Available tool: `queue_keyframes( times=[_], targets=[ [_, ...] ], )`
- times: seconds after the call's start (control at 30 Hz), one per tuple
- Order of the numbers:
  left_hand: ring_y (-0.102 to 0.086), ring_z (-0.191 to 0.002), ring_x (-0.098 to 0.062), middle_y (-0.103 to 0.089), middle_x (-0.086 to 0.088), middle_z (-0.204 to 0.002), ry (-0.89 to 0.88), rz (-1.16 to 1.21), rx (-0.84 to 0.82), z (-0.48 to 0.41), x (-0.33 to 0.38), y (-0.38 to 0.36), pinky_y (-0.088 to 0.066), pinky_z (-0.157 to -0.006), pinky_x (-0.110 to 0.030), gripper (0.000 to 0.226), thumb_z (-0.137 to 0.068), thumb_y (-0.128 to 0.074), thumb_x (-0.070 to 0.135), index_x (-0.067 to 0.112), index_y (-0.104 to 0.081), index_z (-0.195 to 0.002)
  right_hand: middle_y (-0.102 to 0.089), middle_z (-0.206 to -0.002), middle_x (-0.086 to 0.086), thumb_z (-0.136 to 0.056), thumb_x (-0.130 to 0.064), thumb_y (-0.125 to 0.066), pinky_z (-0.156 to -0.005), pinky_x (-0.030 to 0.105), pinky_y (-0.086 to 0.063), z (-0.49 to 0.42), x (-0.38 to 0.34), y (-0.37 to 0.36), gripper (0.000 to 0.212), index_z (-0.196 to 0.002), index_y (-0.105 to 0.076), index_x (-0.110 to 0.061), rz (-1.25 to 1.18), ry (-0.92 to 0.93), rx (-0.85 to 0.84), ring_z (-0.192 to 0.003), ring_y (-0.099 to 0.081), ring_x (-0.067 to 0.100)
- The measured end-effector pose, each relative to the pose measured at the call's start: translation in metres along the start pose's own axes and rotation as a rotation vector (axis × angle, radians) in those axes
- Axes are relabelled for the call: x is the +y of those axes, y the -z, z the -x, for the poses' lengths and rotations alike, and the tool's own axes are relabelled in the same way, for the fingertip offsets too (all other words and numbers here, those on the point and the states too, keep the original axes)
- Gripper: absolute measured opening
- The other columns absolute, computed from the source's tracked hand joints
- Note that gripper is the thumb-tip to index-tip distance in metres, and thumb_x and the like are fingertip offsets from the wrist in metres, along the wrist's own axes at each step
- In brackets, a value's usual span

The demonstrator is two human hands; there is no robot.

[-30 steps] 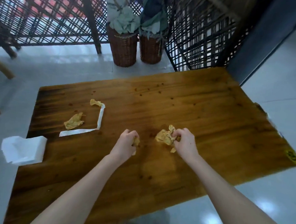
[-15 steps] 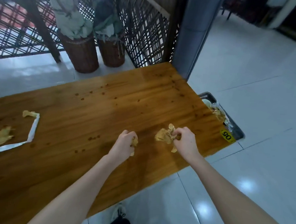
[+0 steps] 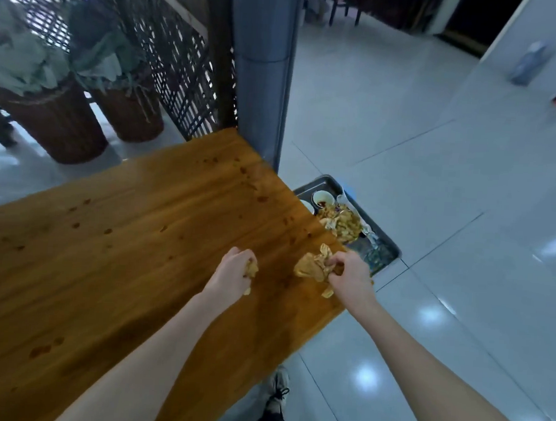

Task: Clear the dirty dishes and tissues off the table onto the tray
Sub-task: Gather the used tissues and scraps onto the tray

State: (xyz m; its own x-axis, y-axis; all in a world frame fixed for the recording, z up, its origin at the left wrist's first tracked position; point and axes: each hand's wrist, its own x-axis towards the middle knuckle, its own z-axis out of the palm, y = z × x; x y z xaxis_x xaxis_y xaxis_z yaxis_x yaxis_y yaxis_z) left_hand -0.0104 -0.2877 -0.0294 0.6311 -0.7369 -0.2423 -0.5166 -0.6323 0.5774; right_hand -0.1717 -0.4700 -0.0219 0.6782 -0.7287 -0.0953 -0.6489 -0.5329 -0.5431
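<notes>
My right hand (image 3: 350, 273) pinches a crumpled, yellow-stained tissue (image 3: 310, 266) above the right end of the wooden table (image 3: 112, 266). Curled into a fist, my left hand (image 3: 235, 271) grips a smaller stained tissue (image 3: 252, 268), of which only a bit shows. Beyond the table's right end, down on the floor, lies a grey metal tray (image 3: 385, 256). It carries small white bowls (image 3: 322, 198), food scraps (image 3: 343, 225) and used tissues. Part of the tray is hidden behind the table edge.
A grey pillar (image 3: 263, 74) stands by the table's far right corner, next to a dark lattice screen (image 3: 181, 60). Two wicker planters (image 3: 59, 121) sit behind the table. Pale floor tiles (image 3: 432, 186) stretch to the right. A shoe (image 3: 277, 390) shows below the table edge.
The view has swung right along the table. The tissues at the left end have left the frame and the tray has come into view. Both hands keep their tissues.
</notes>
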Motion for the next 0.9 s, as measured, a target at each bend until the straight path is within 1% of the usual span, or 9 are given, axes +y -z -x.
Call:
queue_keyframes(
  times=[0.23,0.33,0.4,0.47,0.6,0.7,0.8,0.83,0.9],
  targets=[
    [-0.044,-0.084,-0.009,-0.043,0.004,-0.099,-0.033,0.022,-0.072,-0.100,0.065,-0.021,-0.033,-0.060,-0.012,0.031,-0.085,-0.061,-0.002,0.025,-0.051,-0.096,-0.054,-0.090,0.004,-0.074,0.006,-0.063,-0.079,0.026,-0.042,-0.089,0.053,0.048,0.023,-0.084,-0.070,-0.014,-0.065,-0.076,0.071,-0.084,-0.051,0.017],
    [-0.045,-0.085,-0.010,-0.044,0.003,-0.098,-0.038,0.014,-0.081,-0.131,0.084,-0.027,-0.033,-0.063,-0.015,0.033,-0.082,-0.063,-0.003,0.025,-0.051,-0.096,-0.053,-0.088,0.001,-0.073,0.006,-0.061,-0.071,0.020,-0.038,-0.119,0.070,0.058,0.024,-0.085,-0.071,-0.014,-0.071,-0.108,0.062,-0.082,-0.049,0.015],
    [-0.046,-0.088,-0.013,-0.044,0.002,-0.098,-0.047,0.010,-0.071,-0.152,0.095,-0.031,-0.032,-0.065,-0.016,0.032,-0.081,-0.063,-0.004,0.023,-0.053,-0.096,-0.053,-0.085,-0.002,-0.073,0.005,-0.062,-0.070,0.020,-0.034,-0.142,0.081,0.064,0.024,-0.083,-0.071,-0.015,-0.083,-0.108,0.053,-0.081,-0.048,0.013],
    [-0.045,-0.087,-0.011,-0.044,0.002,-0.097,-0.040,0.001,-0.059,-0.172,0.105,-0.035,-0.032,-0.063,-0.014,0.033,-0.081,-0.063,-0.004,0.023,-0.053,-0.095,-0.056,-0.089,0.001,-0.073,0.004,-0.063,-0.070,0.021,-0.035,-0.166,0.091,0.068,0.023,-0.082,-0.070,-0.016,-0.090,-0.114,0.036,-0.081,-0.049,0.013],
    [-0.048,-0.091,-0.012,-0.046,0.003,-0.099,0.027,0.044,-0.045,-0.215,0.125,-0.047,-0.038,-0.070,-0.017,0.036,-0.079,-0.063,-0.004,0.026,-0.054,-0.097,-0.051,-0.090,-0.002,-0.077,0.003,-0.062,-0.065,0.010,-0.032,-0.220,0.113,0.068,0.023,-0.084,-0.068,-0.018,-0.109,-0.090,-0.028,-0.083,-0.047,0.010],
    [-0.049,-0.090,-0.013,-0.047,0.005,-0.100,0.083,0.073,-0.011,-0.246,0.140,-0.061,-0.042,-0.069,-0.017,0.037,-0.080,-0.064,-0.004,0.028,-0.055,-0.098,-0.053,-0.091,0.001,-0.079,0.003,-0.061,-0.070,0.017,-0.038,-0.263,0.131,0.060,0.022,-0.089,-0.069,-0.015,-0.082,-0.061,-0.119,-0.080,-0.047,0.009],
    [-0.046,-0.084,-0.010,-0.044,0.008,-0.096,0.121,0.085,0.009,-0.273,0.150,-0.076,-0.037,-0.062,-0.013,0.041,-0.078,-0.064,-0.005,0.030,-0.052,-0.096,-0.051,-0.092,0.001,-0.081,0.003,-0.061,-0.078,0.030,-0.050,-0.301,0.145,0.051,0.021,-0.088,-0.067,-0.016,-0.078,-0.067,-0.221,-0.081,-0.051,0.013],
    [-0.046,-0.083,-0.009,-0.043,0.008,-0.096,0.138,0.090,0.015,-0.282,0.152,-0.081,-0.037,-0.062,-0.013,0.042,-0.078,-0.064,-0.006,0.030,-0.052,-0.096,-0.051,-0.093,0.000,-0.081,0.002,-0.061,-0.081,0.033,-0.051,-0.312,0.150,0.047,0.022,-0.089,-0.067,-0.017,-0.073,-0.068,-0.258,-0.084,-0.054,0.016],
    [-0.047,-0.086,-0.010,-0.044,0.006,-0.098,0.176,0.113,0.022,-0.299,0.157,-0.091,-0.041,-0.069,-0.015,0.041,-0.078,-0.062,-0.008,0.027,-0.055,-0.099,-0.052,-0.097,-0.002,-0.082,0.001,-0.060,-0.085,0.036,-0.052,-0.331,0.162,0.039,0.026,-0.098,-0.068,-0.018,-0.040,-0.056,-0.348,-0.090,-0.058,0.021]
  ],
)
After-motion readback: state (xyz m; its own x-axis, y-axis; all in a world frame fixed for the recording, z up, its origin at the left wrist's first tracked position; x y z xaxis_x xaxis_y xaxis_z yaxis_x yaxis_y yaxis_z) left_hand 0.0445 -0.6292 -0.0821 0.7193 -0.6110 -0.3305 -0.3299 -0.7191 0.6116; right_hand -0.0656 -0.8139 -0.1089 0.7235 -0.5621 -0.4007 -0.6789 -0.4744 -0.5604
